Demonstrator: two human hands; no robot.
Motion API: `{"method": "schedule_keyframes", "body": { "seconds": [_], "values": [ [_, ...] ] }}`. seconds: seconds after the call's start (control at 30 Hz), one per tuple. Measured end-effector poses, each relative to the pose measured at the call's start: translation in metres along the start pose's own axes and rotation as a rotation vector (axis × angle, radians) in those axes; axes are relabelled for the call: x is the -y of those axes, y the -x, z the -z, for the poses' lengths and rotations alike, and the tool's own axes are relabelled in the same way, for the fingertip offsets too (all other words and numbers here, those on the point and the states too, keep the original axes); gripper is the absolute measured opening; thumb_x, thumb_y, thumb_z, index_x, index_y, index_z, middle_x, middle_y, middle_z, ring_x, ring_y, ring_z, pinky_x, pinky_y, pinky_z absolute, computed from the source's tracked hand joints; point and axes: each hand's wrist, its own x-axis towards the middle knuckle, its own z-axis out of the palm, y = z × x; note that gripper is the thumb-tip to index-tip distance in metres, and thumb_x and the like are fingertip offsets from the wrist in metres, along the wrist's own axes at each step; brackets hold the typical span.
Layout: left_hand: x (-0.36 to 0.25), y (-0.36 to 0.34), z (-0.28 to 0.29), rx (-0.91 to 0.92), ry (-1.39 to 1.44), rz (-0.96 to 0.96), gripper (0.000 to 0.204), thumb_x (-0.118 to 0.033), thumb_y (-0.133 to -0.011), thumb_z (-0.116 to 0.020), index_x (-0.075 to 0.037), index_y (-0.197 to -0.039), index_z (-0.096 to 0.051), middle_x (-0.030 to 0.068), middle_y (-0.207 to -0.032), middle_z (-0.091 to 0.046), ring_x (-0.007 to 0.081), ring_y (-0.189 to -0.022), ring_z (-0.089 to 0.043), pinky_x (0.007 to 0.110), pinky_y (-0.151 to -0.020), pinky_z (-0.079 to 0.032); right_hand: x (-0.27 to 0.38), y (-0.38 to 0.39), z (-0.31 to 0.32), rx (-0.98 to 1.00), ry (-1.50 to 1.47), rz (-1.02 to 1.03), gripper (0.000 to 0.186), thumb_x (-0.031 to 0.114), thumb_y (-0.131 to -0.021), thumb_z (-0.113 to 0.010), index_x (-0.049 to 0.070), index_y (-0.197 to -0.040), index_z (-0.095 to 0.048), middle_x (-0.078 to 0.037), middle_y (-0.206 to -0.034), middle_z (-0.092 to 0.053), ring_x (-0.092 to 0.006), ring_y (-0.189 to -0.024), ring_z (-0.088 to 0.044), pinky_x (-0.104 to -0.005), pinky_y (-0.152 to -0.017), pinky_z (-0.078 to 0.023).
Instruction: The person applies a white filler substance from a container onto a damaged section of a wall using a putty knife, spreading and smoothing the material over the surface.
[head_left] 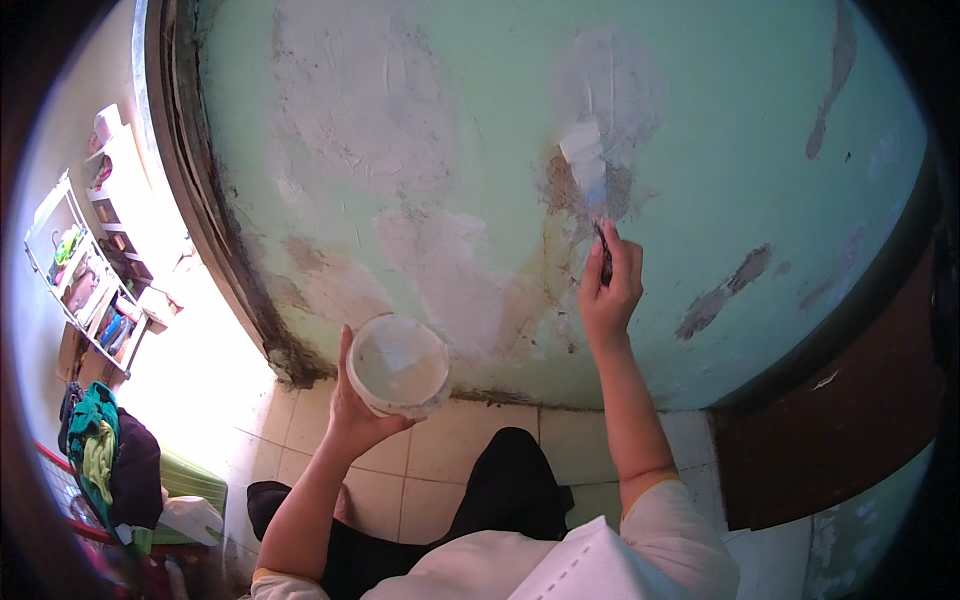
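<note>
My left hand [352, 412] is wrapped around the side and bottom of a round white tub [432, 403]. Pale filler [385, 350] shows inside the tub, which is tipped so its mouth faces me. In my right hand [612, 290] is the dark handle of a putty knife [592, 170]. Its broad blade points up and lies against the green wall [715, 150], over a brown and grey damaged spot [560, 180]. Just above the blade is a whitish smoothed patch [610, 80]. I cannot tell how much filler is on the blade.
A dark, worn door frame [185, 180] borders the wall at the left. Beyond it stand a white shelf rack [85, 270] and a pile of clothes [110, 450] by a green basket [195, 480]. A dark brown panel [830, 420] is at the right. Tiles [435, 510] cover the floor.
</note>
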Motion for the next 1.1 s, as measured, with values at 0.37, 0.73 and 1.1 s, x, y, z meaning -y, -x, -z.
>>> {"method": "schedule_keyframes", "body": {
  "seconds": [0.37,0.73,1.1],
  "values": [
    [-0.009,-0.004,-0.003,0.025,0.014,0.011,0.151,-0.03,-0.056,-0.098,-0.007,-0.161,0.008,0.0174,-0.147,-0.05,0.0303,-0.136,-0.052,0.043,-0.112,-0.043,-0.017,-0.026,-0.012,0.068,0.102,0.028,0.037,0.007,-0.097,-0.064,0.011,-0.134,-0.063,-0.008,-0.093,-0.058,-0.021,-0.072,-0.062,-0.0334,-0.058,-0.053],
    [0.001,-0.012,-0.009,0.028,0.063,0.049,0.149,-0.031,-0.057,-0.097,-0.007,-0.161,0.006,0.0182,-0.148,-0.049,0.0311,-0.137,-0.051,0.044,-0.113,-0.042,0.007,-0.103,-0.01,-0.042,0.079,0.106,0.038,0.006,-0.096,-0.065,0.011,-0.134,-0.063,-0.008,-0.09,-0.057,-0.0211,-0.069,-0.062,-0.0325,-0.057,-0.053],
    [0.004,-0.012,-0.012,0.027,0.108,0.003,0.149,-0.032,-0.057,-0.097,-0.006,-0.161,0.006,0.019,-0.147,-0.05,0.032,-0.136,-0.052,0.044,-0.112,-0.043,-0.026,-0.014,0.019,0.087,0.159,-0.018,0.039,0.006,-0.096,-0.065,0.014,-0.134,-0.063,-0.008,-0.092,-0.059,-0.0208,-0.071,-0.064,-0.034,-0.056,-0.054]
  ]
}}
